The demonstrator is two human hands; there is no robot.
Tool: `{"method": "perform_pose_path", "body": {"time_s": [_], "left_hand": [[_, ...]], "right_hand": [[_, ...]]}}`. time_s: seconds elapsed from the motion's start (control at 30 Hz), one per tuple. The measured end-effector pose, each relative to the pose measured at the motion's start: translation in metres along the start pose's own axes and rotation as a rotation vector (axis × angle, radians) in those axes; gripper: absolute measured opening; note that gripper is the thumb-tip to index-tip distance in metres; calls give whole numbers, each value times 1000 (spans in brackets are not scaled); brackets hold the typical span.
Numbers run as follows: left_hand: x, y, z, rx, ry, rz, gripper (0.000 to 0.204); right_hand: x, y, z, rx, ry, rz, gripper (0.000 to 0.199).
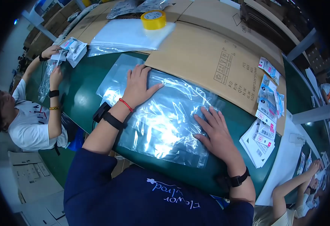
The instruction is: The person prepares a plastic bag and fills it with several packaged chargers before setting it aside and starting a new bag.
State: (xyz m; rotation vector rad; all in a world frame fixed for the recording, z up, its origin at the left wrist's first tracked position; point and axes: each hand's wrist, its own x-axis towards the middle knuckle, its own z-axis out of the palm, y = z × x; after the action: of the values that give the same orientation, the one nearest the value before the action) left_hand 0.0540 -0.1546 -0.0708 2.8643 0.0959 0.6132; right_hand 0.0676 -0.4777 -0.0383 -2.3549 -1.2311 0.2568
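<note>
Clear plastic bags (161, 120), shiny with glare, lie flat on the green table top in front of me. My left hand (139, 87) rests palm down on their far left part, its fingers stretched toward the cardboard. On their right edge lies my right hand (217, 133), fingers spread and slightly bent. Neither hand grips anything. Whether this is one bag or several layers is hard to make out through the reflections.
Flat cardboard (195, 52) covers the table's far side, bearing clear sheets (119, 35) and a yellow tape roll (153, 23). Printed cards (266, 109) and white cards (256, 148) lie right. A co-worker's hands (53, 56) hold packaging at left; another person's arm (291, 188) shows right.
</note>
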Motion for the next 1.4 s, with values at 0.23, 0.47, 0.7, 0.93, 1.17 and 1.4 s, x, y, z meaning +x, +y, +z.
{"method": "perform_pose_path", "body": {"time_s": [0.23,0.47,0.7,0.93,1.17,1.4], "left_hand": [[1,5,-1,58,13,10,66],[-7,48,-15,-189,-20,179,56],[-22,101,-2,-170,-186,416,52],[-1,107,11,-288,-227,474,53],[-15,111,9,-225,-218,487,53],[-9,110,8,-255,-207,493,54]], "right_hand": [[-3,0,-3,-2,26,19,54],[-2,9,2,67,121,-9,49],[-2,17,7,32,228,42,47],[-3,19,4,-24,276,107,48],[-4,23,6,102,327,121,44],[-2,21,4,123,337,121,42]]}}
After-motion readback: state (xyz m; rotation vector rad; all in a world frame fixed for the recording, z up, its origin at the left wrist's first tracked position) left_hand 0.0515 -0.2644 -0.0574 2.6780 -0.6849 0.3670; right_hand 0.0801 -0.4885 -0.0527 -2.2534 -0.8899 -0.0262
